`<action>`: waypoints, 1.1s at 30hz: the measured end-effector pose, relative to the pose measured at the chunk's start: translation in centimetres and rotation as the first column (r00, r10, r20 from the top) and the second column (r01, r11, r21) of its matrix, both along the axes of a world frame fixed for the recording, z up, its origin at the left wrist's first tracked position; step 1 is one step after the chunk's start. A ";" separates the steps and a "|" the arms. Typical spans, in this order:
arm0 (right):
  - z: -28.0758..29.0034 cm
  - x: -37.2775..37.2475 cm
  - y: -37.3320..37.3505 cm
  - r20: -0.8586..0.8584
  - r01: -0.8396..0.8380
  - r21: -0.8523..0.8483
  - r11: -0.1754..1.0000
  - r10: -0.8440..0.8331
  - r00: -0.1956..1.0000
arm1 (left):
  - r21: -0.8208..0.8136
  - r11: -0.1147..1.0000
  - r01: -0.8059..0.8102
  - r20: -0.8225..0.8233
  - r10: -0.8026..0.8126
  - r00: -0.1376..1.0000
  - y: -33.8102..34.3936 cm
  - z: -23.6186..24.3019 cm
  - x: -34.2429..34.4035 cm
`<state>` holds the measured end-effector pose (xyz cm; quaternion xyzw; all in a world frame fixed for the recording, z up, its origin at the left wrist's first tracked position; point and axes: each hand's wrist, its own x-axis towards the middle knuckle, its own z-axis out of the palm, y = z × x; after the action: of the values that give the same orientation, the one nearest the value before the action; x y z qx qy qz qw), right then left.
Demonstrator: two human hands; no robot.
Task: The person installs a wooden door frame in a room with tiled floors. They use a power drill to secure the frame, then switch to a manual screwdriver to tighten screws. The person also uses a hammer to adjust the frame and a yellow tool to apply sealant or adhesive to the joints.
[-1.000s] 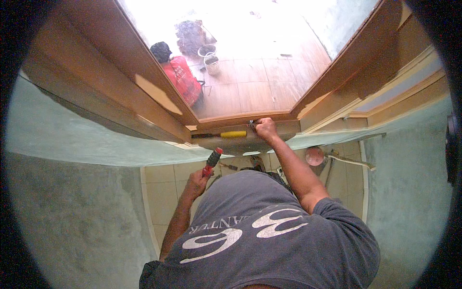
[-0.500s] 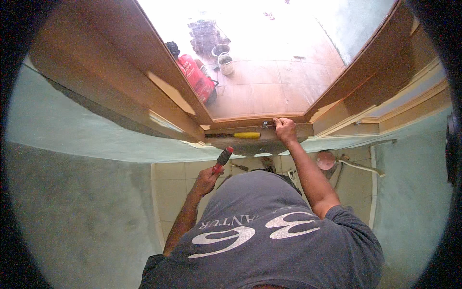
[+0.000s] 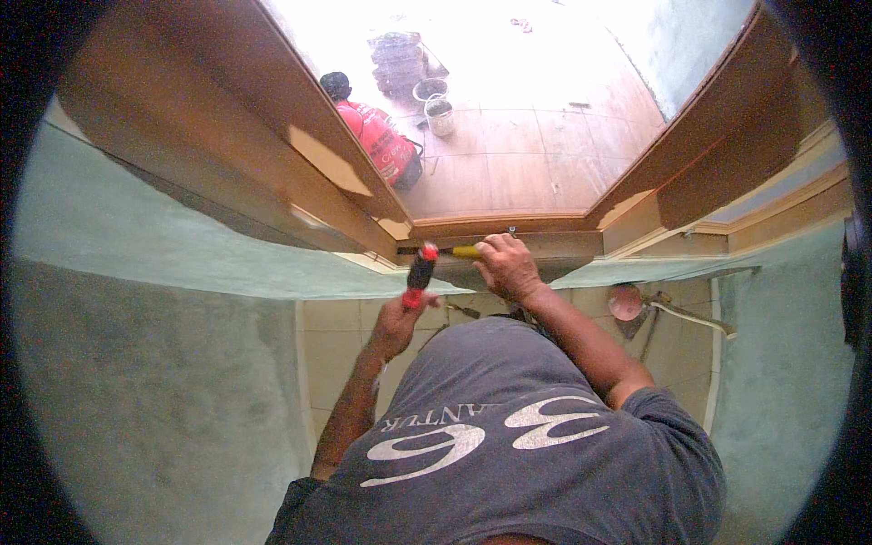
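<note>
My left hand (image 3: 394, 325) is closed round the red-and-black handle of a tool, seemingly a screwdriver (image 3: 421, 275), its red end raised toward the window; no shaft can be made out. On the wooden bottom rail of the frame (image 3: 554, 243) lies a chisel (image 3: 465, 252) with a yellow handle, its dark blade pointing left. The fingers of my right hand (image 3: 509, 266) are closed on the right end of that handle. Just beyond this hand, a small metal fitting (image 3: 512, 231) sits on the rail.
Wooden frame sides (image 3: 336, 173) rise left and right. Through the opening, a person in red (image 3: 372, 136) sits near buckets (image 3: 439, 116) on a tiled floor. Below, tools lie on pale tiles, including a hammer-like tool with a light handle (image 3: 695, 318) beside a round pink object (image 3: 625, 302).
My right hand has left the metal fitting and come down leftward onto the chisel's yellow handle. My left hand has lifted its red-and-black tool closer to the rail.
</note>
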<state>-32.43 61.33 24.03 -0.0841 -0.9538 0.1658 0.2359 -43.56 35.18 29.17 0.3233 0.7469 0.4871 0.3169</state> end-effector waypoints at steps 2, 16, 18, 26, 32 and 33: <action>-0.4 -0.9 -0.5 0.141 -0.065 0.095 0.993 0.052 0.989 | 0.247 0.969 -0.017 -0.018 0.022 1.000 2.8 4.2 -1.4; -1.9 0.5 0.0 0.391 0.119 -0.434 0.893 0.067 0.918 | 0.534 0.828 -0.172 -0.379 0.417 0.826 11.2 17.7 -7.2; -2.0 1.1 0.4 0.305 0.106 -0.639 0.762 0.124 0.944 | 0.561 0.810 -0.170 -0.401 0.446 0.800 11.2 16.7 -7.4; -1.5 -1.3 0.9 0.184 0.002 -0.768 0.641 0.218 0.958 | 0.604 0.797 0.014 -0.524 0.385 0.760 10.6 14.8 -8.3; -1.4 -3.5 0.7 0.124 -0.046 -0.730 0.681 0.198 0.972 | 0.611 0.791 0.004 -0.515 0.394 0.761 10.3 14.2 -8.7; -1.4 -3.8 0.7 0.142 -0.047 -0.715 0.697 0.211 0.967 | 0.617 0.787 -0.005 -0.506 0.402 0.764 10.3 14.1 -8.7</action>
<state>-36.23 62.08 22.63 -0.1178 -0.8404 0.5244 0.0698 -52.28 45.46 43.31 0.4564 0.6538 0.5924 -0.1155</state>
